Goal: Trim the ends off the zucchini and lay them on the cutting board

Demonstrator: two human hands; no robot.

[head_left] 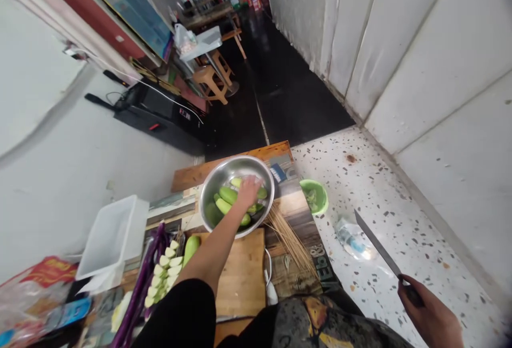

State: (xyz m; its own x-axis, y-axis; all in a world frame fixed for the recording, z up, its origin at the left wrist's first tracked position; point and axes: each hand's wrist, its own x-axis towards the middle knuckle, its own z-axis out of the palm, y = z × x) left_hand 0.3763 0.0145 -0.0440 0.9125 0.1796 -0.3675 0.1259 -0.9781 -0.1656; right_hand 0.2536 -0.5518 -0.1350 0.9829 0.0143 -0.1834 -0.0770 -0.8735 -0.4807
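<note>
Reaching fwd into the steel bowl [240, 165], our L hand [249, 191] is down among the green veg [229, 194], palm down; fingers are blurred, so we can't tell if they're spread over the veg or gripping one. Our R hand [430, 308] is well out to the R, fingers wrapped round the handle of a long knife [378, 244], blade pointing up & away from us, over the speckled floor [400, 204], clear of the table.

Bowl sits on the plank-patterned table [296, 273], its near rim at the far edge of our wooden board [244, 273]; several veg lie in it, some partly hidden by our hand. Just R of board & bowl: a loose bundle of thin sticks [294, 241], fanned twd us, plus a white cord [270, 265] along the board's edge. L of the board, one more whole green veg [192, 247], then pale-green cut chunks [160, 270] in rows, then long purple eggplants [134, 289]. Further L, a white plastic box [106, 239], tilted in our view. Small blue packet [278, 172] near the bowl's R rim; green basin [320, 201] past the table's R edge, contents too small to ID.
</note>
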